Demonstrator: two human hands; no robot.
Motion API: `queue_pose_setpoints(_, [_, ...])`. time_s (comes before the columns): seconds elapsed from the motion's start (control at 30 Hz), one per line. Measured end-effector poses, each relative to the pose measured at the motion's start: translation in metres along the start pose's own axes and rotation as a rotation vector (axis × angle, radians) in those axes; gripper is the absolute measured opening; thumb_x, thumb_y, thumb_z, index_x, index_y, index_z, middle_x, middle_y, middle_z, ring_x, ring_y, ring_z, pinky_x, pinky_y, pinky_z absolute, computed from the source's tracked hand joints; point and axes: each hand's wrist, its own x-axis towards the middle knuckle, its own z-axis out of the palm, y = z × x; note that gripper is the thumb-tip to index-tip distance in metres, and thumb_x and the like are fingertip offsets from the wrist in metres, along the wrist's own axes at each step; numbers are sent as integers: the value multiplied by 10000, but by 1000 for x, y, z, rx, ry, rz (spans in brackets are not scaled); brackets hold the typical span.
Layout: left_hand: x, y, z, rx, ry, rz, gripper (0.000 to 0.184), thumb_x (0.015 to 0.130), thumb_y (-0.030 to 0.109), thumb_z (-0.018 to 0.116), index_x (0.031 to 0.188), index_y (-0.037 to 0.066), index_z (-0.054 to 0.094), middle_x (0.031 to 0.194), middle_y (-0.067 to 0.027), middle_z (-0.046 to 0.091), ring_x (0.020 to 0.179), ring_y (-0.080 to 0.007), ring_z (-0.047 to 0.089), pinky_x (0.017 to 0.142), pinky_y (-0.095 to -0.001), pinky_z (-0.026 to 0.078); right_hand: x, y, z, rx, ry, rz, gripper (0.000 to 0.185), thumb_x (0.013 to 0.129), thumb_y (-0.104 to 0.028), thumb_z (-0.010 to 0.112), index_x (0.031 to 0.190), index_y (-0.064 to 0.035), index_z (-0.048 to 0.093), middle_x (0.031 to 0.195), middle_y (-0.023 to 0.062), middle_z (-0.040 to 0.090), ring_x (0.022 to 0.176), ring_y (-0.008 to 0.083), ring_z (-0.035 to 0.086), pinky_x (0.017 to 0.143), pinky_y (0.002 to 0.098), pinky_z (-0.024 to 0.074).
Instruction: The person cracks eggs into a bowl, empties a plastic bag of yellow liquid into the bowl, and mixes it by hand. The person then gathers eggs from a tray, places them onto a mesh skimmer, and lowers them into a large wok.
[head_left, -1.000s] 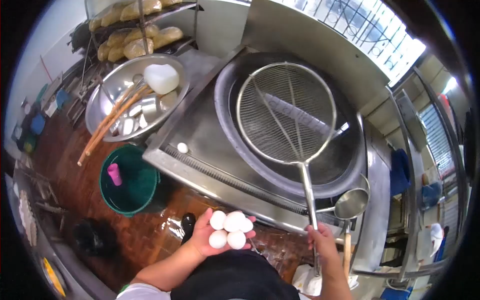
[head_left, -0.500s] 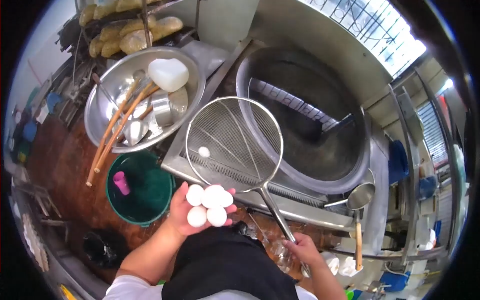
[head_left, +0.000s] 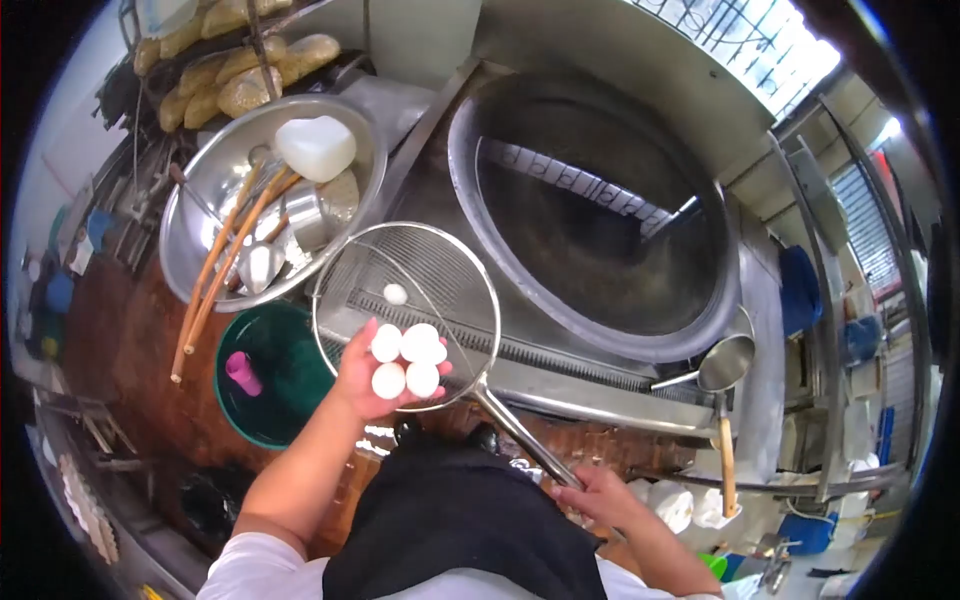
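Observation:
Several white eggs (head_left: 420, 343) rest in the upturned palm of my left hand (head_left: 358, 375), its fingers spread under them. That hand is over the near side of a large round wire-mesh strainer (head_left: 432, 262). One loose white egg (head_left: 395, 294) lies in the mesh beyond my fingers. My right hand (head_left: 605, 497) is wrapped around the strainer's long metal handle, lower right of the mesh. Part of the near rim is hidden behind my left hand and the eggs.
A very large wok (head_left: 470, 205) with dark, reflective liquid sits ahead. To the left, a steel basin (head_left: 178, 225) holds ladles and a white plastic container, above a green tub (head_left: 232, 405) with a pink cup (head_left: 240, 372). A saucepan-like ladle (head_left: 727, 364) rests at right.
The strainer has moved left and slightly toward me, away from the wok's rim. My left hand with the eggs has risen in view and now overlaps the mesh.

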Motion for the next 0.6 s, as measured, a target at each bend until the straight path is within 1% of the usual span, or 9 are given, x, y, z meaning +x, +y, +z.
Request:
queue_pose_setpoints(0.1, [5, -1, -4, -5, 50, -25, 812, 869, 656, 507, 1332, -10, 493, 1316, -232, 539, 1196, -445, 539, 923, -639, 472, 1, 2, -3, -42, -31, 15, 440, 853, -441, 717, 900, -8, 654, 626, 50, 511, 612, 142, 469, 574, 326, 413])
queue_pose_setpoints(0.2, [9, 0, -6, 16, 71, -31, 803, 867, 652, 512, 1320, -11, 502, 1298, -233, 552, 1167, -446, 559, 892, -641, 490, -6, -13, -8, -48, -27, 11, 441, 860, -446, 701, 905, -10, 651, 629, 61, 514, 604, 152, 475, 578, 339, 420])
queue_pose_setpoints(0.3, [11, 4, -6, 39, 106, -53, 791, 868, 647, 512, 1311, -8, 509, 1282, -234, 561, 1145, -444, 573, 866, -642, 501, -11, -22, -13, -95, -29, 48, 437, 866, -451, 690, 915, -19, 653, 645, 95, 550, 604, 185, 516, 590, 358, 436])
queue_pose_setpoints(0.4, [12, 7, -6, 89, 159, -98, 767, 878, 637, 500, 1310, 3, 513, 1255, -228, 579, 1129, -440, 583, 848, -636, 510, -11, -23, -16, -195, -27, 20, 441, 865, -461, 685, 928, -25, 652, 677, 144, 584, 617, 244, 562, 612, 384, 454])
queue_pose_setpoints(0.5, [11, 8, -12, 130, 188, -142, 728, 897, 618, 479, 1311, 22, 518, 1228, -213, 599, 1111, -434, 595, 835, -627, 517, -10, -24, -19, -280, -35, -30, 444, 865, -470, 677, 950, -34, 652, 722, 192, 614, 658, 329, 607, 645, 421, 472])
queue_pose_setpoints(0.53, [11, 8, -14, 137, 195, -157, 713, 904, 611, 471, 1312, 28, 520, 1219, -208, 606, 1104, -432, 599, 831, -624, 519, -11, -26, -20, -308, -28, -42, 447, 867, -473, 673, 950, -35, 652, 733, 198, 620, 681, 347, 617, 657, 432, 477])
queue_pose_setpoints(0.6, [11, 6, -17, 169, 242, -164, 743, 888, 622, 479, 1327, 23, 504, 1231, -215, 594, 1099, -430, 603, 825, -617, 530, -13, -33, -20, -358, -17, -68, 452, 869, -479, 665, 952, -35, 651, 756, 210, 633, 726, 382, 637, 680, 452, 486])
